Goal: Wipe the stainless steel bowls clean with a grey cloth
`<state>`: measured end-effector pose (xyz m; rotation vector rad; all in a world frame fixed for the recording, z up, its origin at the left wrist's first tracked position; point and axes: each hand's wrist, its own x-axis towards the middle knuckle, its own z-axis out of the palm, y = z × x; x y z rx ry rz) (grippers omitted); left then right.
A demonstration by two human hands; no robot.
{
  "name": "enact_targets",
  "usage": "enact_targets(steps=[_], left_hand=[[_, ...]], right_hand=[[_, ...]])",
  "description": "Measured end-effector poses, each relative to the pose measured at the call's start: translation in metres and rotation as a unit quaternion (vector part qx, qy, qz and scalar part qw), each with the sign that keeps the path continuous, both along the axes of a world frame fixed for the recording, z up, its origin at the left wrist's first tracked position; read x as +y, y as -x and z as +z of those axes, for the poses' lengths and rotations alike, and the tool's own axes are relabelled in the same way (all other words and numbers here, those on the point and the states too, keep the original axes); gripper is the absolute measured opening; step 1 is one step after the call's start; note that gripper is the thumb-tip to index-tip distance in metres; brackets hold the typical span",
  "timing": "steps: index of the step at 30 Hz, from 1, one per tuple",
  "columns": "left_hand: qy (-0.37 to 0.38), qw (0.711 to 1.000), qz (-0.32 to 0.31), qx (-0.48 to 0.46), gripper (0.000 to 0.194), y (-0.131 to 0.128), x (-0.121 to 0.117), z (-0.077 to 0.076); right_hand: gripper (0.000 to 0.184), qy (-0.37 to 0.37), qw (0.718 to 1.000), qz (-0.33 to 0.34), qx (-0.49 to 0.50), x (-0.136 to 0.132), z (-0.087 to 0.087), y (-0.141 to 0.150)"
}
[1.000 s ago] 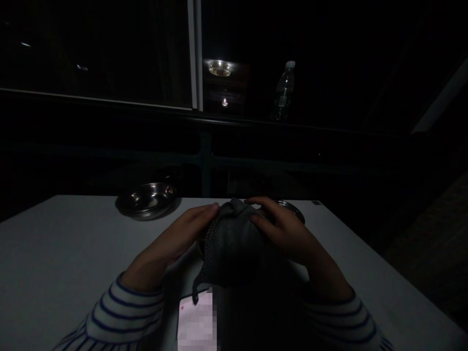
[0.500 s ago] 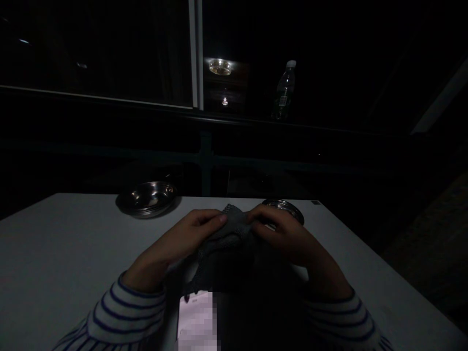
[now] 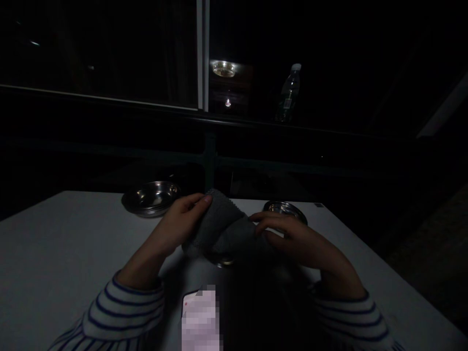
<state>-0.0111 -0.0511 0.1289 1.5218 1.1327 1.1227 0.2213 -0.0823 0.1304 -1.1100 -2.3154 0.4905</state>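
A grey checked cloth [image 3: 223, 224] is held up over the table in front of me. My left hand [image 3: 183, 217] pinches its upper left side, thumb on the near face. At the cloth's right edge, my right hand [image 3: 288, 236] has bent fingers on the fabric, slightly spread; shadow partly hides their grip. Below the cloth shows the rim of a shiny metal dish [image 3: 223, 262], mostly covered. Nearer to me lies a phone [image 3: 200, 317] with a lit, blurred-out screen.
Stacked steel bowls [image 3: 151, 199] stand at the table's back left. Another metal dish [image 3: 285, 209] sits at the back right, behind my right hand. Beyond the white table [image 3: 73, 243], a plastic bottle [image 3: 288, 92] stands by the dark window. The room is dim.
The cloth has been spread wider and its left part raised, with my left hand shifting left. My right hand has moved slightly right, its fingers looser. The metal dish underneath has come into view.
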Motion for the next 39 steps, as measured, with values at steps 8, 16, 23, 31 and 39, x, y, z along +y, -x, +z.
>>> enact_targets(steps=[8, 16, 23, 31, 39], left_hand=[[0.042, 0.994, -0.089, -0.05, 0.033, -0.004, -0.008, 0.0], [0.057, 0.981, -0.068, -0.17, 0.045, -0.005, -0.004, 0.0], [0.092, 0.947, -0.233, -0.2, 0.049, -0.008, -0.005, -0.015], [0.098, 0.965, -0.192, -0.148, 0.034, -0.017, -0.011, -0.005], [0.026, 0.997, -0.043, -0.056, 0.023, -0.025, -0.01, -0.006]], right_hand=[[0.055, 0.05, 0.987, -0.056, 0.139, 0.003, -0.01, 0.029], [0.022, 0.141, 0.927, -0.072, 0.34, 0.003, -0.003, 0.04], [0.033, 0.137, 0.836, -0.11, 0.519, 0.006, 0.001, 0.03], [0.043, 0.105, 0.829, -0.193, 0.514, 0.018, -0.006, 0.024], [0.028, -0.099, 0.929, -0.333, 0.131, 0.012, -0.005, 0.019]])
